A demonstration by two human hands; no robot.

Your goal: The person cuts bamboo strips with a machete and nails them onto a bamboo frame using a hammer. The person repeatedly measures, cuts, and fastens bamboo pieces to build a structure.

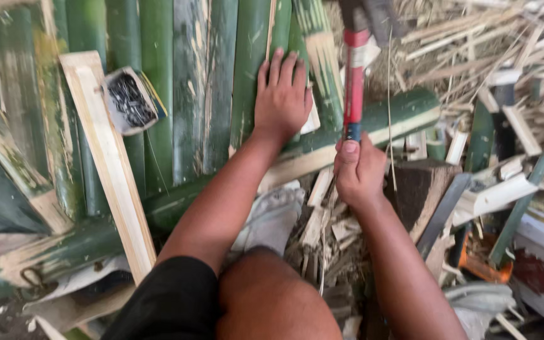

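My left hand (pixel 282 97) lies flat, fingers spread, on a row of green split bamboo slats (pixel 158 94) that rest across a long green bamboo beam (pixel 404 113). My right hand (pixel 359 170) grips the lower end of a hammer (pixel 354 82) with a red, white and blue handle. The hammer's dark head is blurred at the top edge, above the slats right of my left hand. My bare knee (pixel 266 296) is at the bottom middle.
An open small box of dark nails (pixel 130 101) sits on the slats at left, next to a pale wooden strip (pixel 111 170). Bamboo offcuts and shavings (pixel 492 44) pile up at right, with a wooden block (pixel 420 189) and an orange tool (pixel 483 264).
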